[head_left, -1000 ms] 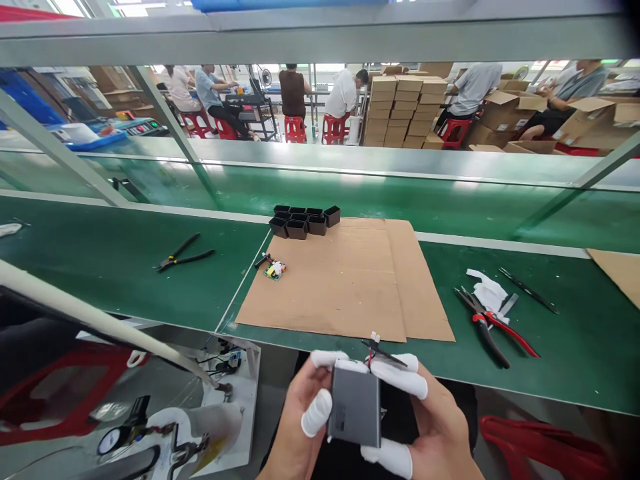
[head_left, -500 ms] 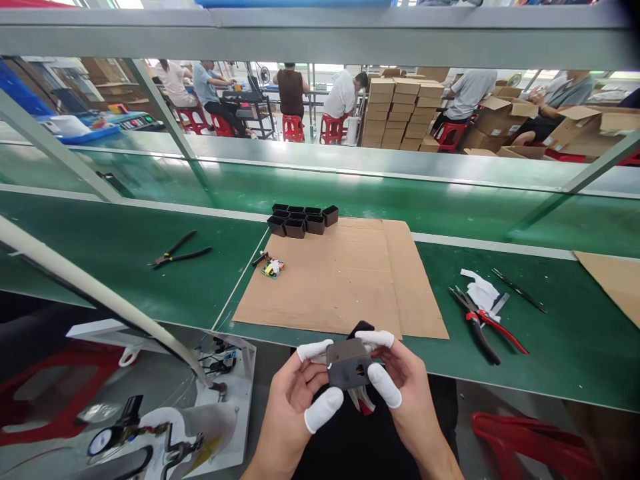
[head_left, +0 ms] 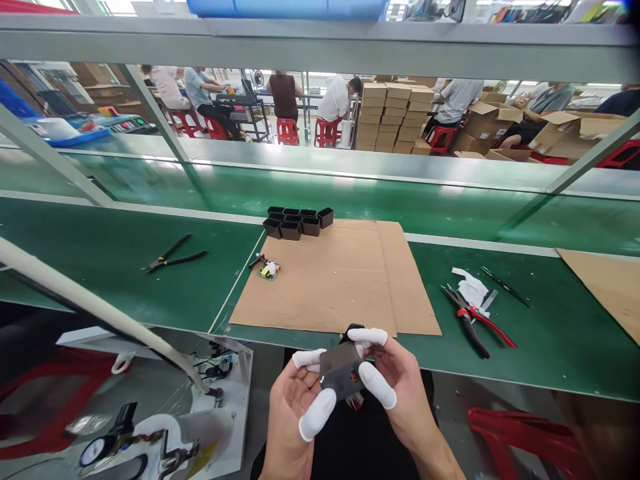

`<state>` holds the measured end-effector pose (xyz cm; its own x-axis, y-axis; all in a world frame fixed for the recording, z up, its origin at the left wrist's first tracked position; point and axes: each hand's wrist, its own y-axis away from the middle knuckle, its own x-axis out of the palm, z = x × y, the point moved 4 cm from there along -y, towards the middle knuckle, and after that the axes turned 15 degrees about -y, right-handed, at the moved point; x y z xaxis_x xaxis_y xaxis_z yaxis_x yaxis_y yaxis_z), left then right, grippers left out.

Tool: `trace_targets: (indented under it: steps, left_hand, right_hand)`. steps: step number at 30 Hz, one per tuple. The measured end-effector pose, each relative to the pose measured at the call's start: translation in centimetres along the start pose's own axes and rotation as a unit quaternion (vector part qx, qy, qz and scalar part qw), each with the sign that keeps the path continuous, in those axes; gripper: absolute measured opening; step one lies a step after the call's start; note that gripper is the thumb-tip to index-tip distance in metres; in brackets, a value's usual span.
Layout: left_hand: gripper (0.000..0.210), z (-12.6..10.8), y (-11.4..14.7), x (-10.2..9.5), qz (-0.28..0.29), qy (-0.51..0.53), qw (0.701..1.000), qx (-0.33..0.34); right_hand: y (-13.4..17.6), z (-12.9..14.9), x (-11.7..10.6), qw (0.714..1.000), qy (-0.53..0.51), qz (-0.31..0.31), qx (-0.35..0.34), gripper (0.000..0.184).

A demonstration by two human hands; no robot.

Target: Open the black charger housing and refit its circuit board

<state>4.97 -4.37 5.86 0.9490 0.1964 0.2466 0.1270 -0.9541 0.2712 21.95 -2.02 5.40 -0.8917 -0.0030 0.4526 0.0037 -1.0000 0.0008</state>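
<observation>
Below the near edge of the bench point(head_left: 125, 267), a small dark grey casing point(head_left: 341, 369) gripped between left hand point(head_left: 295, 400) and right hand point(head_left: 397, 390), fingers of both closed on its sides, white cots on the fingertips point(head_left: 315, 415). Red and black wires point(head_left: 354, 399) dangling just under the casing.

On the green bench, a flat sheet of brown cardboard point(head_left: 340, 287) straight ahead. At its far left corner, a cluster of open black housings point(head_left: 297, 222), touching one another. Near the cardboard's left edge, a small circuit board point(head_left: 269, 269). Well to the left, black pliers point(head_left: 173, 253) lying open. To the right, red-handled cutters point(head_left: 477, 319) beside scraps of white paper point(head_left: 470, 288) and slim tweezers point(head_left: 506, 287). Another cardboard sheet point(head_left: 607, 287) at the far right.

Overhead, a grey metal shelf rail point(head_left: 320, 43). Beyond the bench, seated people on red stools point(head_left: 287, 130), and stacked cartons point(head_left: 395, 117).
</observation>
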Motion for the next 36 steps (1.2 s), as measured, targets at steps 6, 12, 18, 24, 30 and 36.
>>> trace_targets:
  steps: [6, 12, 18, 24, 30, 36]
  left_hand:
    - [0.066, 1.4, 0.6, -0.1, -0.051, 0.019, 0.998, -0.019]
    - [0.064, 3.9, 0.8, -0.7, -0.098, 0.035, 0.994, -0.014]
    - [0.073, 3.8, 1.9, -1.5, -0.094, 0.047, 0.994, -0.013]
    - [0.073, 3.3, 1.7, -3.1, -0.140, 0.036, 0.988, 0.052]
    - [0.076, 2.6, 1.2, -3.6, -0.178, 0.045, 0.982, 0.038]
    - [0.072, 1.7, 0.6, -2.5, -0.151, 0.069, 0.985, 0.041]
  right_hand:
    - [-0.5, -0.1, 0.7, 1.000, 0.000, 0.011, 0.010, 0.043]
    - [-1.0, 0.7, 1.6, 0.995, 0.073, 0.058, 0.032, 0.040]
    - [-0.9, 2.3, 2.9, 0.989, 0.102, 0.105, -0.003, 0.036]
    - [-0.7, 1.8, 5.1, 0.993, 0.004, 0.119, 0.025, 0.039]
    - [-0.8, 1.1, 6.3, 0.993, -0.035, 0.106, 0.023, 0.039]
    - [-1.5, 0.8, 6.2, 0.996, -0.035, 0.083, 0.013, 0.035]
